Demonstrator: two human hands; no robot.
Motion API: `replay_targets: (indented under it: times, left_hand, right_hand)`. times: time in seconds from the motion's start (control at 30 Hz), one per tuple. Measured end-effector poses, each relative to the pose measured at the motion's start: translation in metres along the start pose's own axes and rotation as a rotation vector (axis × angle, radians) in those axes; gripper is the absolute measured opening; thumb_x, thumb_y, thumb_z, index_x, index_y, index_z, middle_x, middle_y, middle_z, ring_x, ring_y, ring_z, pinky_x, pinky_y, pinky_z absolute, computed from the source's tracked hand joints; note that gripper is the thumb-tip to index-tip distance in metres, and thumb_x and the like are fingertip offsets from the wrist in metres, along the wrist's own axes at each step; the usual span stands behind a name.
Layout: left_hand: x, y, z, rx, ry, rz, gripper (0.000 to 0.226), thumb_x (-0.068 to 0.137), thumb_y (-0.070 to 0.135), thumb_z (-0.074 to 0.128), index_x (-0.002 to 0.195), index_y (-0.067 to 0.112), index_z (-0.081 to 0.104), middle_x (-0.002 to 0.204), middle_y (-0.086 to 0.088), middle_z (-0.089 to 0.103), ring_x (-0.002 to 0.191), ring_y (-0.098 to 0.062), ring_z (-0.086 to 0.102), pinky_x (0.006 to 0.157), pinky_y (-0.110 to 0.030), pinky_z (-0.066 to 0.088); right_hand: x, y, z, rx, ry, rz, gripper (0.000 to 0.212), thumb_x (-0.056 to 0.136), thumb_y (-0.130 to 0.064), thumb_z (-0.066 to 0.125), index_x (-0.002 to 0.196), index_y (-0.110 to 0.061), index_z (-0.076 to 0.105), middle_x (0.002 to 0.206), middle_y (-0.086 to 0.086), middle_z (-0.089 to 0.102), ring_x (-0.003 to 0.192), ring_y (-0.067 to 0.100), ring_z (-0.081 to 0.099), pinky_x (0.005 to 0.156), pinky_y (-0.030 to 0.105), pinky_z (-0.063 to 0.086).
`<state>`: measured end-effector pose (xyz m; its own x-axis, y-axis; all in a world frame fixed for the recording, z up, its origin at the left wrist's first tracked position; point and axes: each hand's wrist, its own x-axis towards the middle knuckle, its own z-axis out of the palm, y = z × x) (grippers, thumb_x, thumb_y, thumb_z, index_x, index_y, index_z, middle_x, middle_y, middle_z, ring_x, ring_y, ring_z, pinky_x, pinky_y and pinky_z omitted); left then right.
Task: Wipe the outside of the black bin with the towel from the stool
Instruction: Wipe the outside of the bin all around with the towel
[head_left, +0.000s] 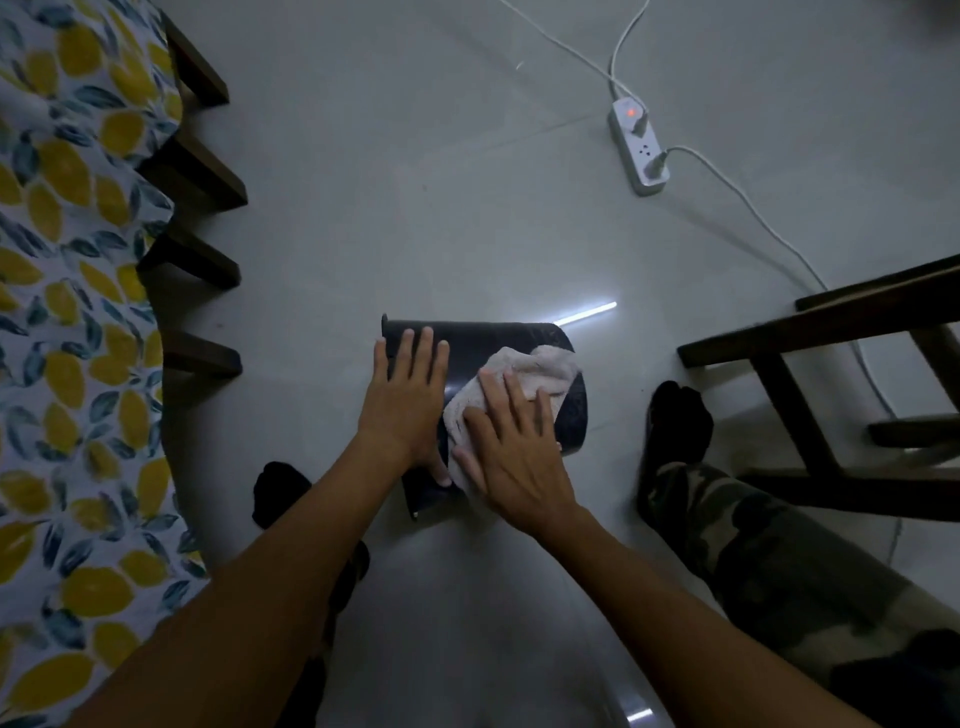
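Open floor (441, 208) from 11 to 1 o'clock of the black bin (574, 410) — you can reach there freely. At 1–2 o'clock a power strip (639, 148) and its white cables (753, 213) cross the tiles. At 3 o'clock the wooden stool (831, 332) frame blocks you, with your camouflage leg (753, 535) just beside the bin. At 9–10 o'clock dark furniture legs (202, 176) and lemon-print cloth (67, 312) close the left.
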<state>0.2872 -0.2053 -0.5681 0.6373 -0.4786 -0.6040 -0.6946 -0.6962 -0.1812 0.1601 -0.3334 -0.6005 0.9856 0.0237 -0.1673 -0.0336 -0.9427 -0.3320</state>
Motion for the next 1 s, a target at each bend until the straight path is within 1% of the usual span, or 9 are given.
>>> replay_targets:
  times: [0.17,0.33,0.47,0.53,0.63,0.73,0.83,0.9,1.0]
  left_hand:
    - [0.004,-0.001,0.006,0.025,0.038,0.009,0.166,0.047,0.093,0.068,0.158,0.002,-0.015,0.166,-0.026,-0.015,0.154,-0.042,-0.012,0.122,-0.062,-0.007]
    - [0.009,-0.002,0.000,0.047,0.011,0.010,0.170,0.044,0.095,0.067,0.157,0.000,-0.017,0.164,-0.028,-0.018,0.153,-0.043,-0.014,0.123,-0.058,-0.009]
    - [0.012,-0.004,-0.005,0.028,-0.007,0.010,0.175,0.039,0.095,0.069,0.157,-0.001,-0.017,0.164,-0.028,-0.018,0.154,-0.042,-0.014,0.123,-0.058,-0.006]
    - [0.013,-0.005,-0.007,0.015,-0.010,0.011,0.176,0.036,0.096,0.068,0.156,-0.001,-0.016,0.165,-0.028,-0.016,0.154,-0.042,-0.012,0.124,-0.058,-0.004]
    - [0.015,-0.005,-0.007,0.016,-0.005,0.006,0.176,0.036,0.097,0.067,0.156,-0.001,-0.016,0.165,-0.028,-0.015,0.154,-0.042,-0.011,0.124,-0.058,-0.003]
    - [0.014,-0.005,-0.004,0.015,-0.004,0.004,0.176,0.036,0.097,0.066,0.156,-0.002,-0.016,0.165,-0.029,-0.015,0.154,-0.042,-0.011,0.124,-0.058,-0.003]
    - [0.014,-0.005,-0.003,0.026,-0.005,0.000,0.177,0.035,0.099,0.064,0.155,-0.003,-0.018,0.164,-0.030,-0.017,0.154,-0.043,-0.012,0.123,-0.059,-0.003]
    - [0.015,-0.005,-0.002,0.035,-0.001,0.003,0.177,0.036,0.100,0.062,0.155,-0.003,-0.018,0.164,-0.030,-0.017,0.154,-0.043,-0.012,0.123,-0.059,-0.002]
    - [0.014,-0.004,-0.002,0.040,0.007,0.011,0.175,0.037,0.101,0.060,0.156,-0.003,-0.016,0.164,-0.030,-0.016,0.154,-0.042,-0.012,0.123,-0.060,-0.002]
  right_hand:
    - [0.027,0.002,0.016,0.079,0.057,0.003,0.056,0.102,-0.055,0.040,0.144,-0.018,0.045,0.170,0.011,0.019,0.158,0.032,0.011,0.124,0.063,0.014]
    - [0.047,0.010,0.017,0.167,0.112,0.051,0.054,0.099,-0.047,0.043,0.145,-0.018,0.045,0.171,0.006,0.017,0.159,0.027,0.011,0.125,0.059,0.010]
    - [0.055,0.038,0.011,0.198,0.121,0.221,0.068,0.100,-0.042,0.035,0.161,-0.016,0.020,0.172,0.005,0.013,0.159,0.022,0.011,0.128,0.051,0.008]
    - [0.051,0.055,0.009,0.194,0.126,0.310,0.068,0.100,-0.039,0.030,0.162,-0.014,0.019,0.172,0.005,0.014,0.159,0.021,0.011,0.128,0.050,0.012]
    - [0.031,0.068,0.011,0.160,0.109,0.338,0.069,0.102,-0.042,0.025,0.163,-0.011,0.013,0.172,0.008,0.008,0.159,0.023,0.006,0.128,0.052,0.014]
    - [0.002,0.057,0.020,0.134,0.100,0.303,0.069,0.105,-0.039,0.026,0.164,-0.011,0.004,0.172,0.011,-0.001,0.160,0.025,-0.001,0.128,0.052,0.013]
    - [-0.017,0.031,0.033,0.097,0.058,0.126,0.065,0.109,-0.035,0.030,0.164,-0.008,0.008,0.172,0.013,0.000,0.160,0.026,-0.002,0.127,0.053,0.016]
    - [-0.011,0.020,0.037,0.056,0.037,-0.012,0.063,0.110,-0.035,0.032,0.164,-0.009,0.011,0.172,0.013,0.002,0.159,0.026,-0.002,0.125,0.054,0.019]
    - [0.022,0.022,0.032,0.009,0.038,-0.089,0.064,0.109,-0.040,0.034,0.164,-0.015,0.013,0.173,0.007,0.001,0.160,0.024,-0.002,0.126,0.053,0.014]
